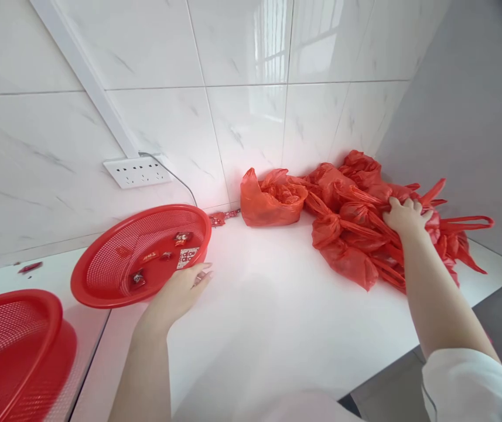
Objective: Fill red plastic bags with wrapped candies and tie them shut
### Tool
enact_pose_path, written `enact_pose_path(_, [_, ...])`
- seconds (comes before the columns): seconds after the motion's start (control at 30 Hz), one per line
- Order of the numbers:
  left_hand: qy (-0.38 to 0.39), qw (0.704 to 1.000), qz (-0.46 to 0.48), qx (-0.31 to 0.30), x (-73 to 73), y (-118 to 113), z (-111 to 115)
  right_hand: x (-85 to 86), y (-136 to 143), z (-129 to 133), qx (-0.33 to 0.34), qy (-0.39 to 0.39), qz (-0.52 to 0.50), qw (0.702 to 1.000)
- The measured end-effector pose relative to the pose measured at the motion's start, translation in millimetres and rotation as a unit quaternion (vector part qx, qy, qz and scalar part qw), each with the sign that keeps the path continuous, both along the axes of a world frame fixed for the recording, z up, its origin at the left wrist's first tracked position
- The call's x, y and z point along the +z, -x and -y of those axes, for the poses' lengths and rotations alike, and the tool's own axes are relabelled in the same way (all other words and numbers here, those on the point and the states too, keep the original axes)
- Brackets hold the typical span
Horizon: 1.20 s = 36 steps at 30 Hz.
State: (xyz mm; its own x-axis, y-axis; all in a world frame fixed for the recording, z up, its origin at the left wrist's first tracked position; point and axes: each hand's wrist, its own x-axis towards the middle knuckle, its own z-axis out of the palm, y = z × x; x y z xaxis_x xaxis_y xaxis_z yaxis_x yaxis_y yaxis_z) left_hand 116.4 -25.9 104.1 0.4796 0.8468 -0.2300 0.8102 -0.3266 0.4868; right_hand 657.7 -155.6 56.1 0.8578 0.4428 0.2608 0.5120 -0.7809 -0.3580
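On bags (360, 225) rests the right hand (406, 218), by a basket (78, 276) the left (180, 291), both half-open, grips unclear.

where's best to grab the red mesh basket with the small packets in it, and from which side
Probably the rim of the red mesh basket, at its near right, coming from the front right. The rim flares outward, giving a lip to hook under. Its far side sits close to the tiled wall, while the left hand is at that near edge.

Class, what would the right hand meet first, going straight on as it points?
Probably more of the pile of red plastic bags, which the right hand touches; depth beyond its fingertips is unclear.
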Motion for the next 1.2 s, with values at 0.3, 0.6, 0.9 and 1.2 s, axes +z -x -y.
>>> enact_pose_path(0.3, [-0.008,1.0,0.0,-0.004,-1.8,3.3,-0.8,40.1,81.8,-39.9,0.044,-0.111,0.139,0.983])
enact_pose_path(0.6, [-0.017,0.999,0.032,-0.021,3.4,3.9,7.4,-2.6,169.3,-156.7,0.268,-0.12,-0.028,0.956])
enact_pose_path(0.9, [-0.012,0.999,0.027,-0.021,2.8,5.0,8.2,-7.2,170.8,-160.3,0.201,-0.148,-0.076,0.965])
enact_pose_path(1.2, [-0.02,0.999,0.033,-0.037,-4.7,5.2,6.1,5.6,207.2,-165.7,0.312,-0.352,-0.306,0.827])
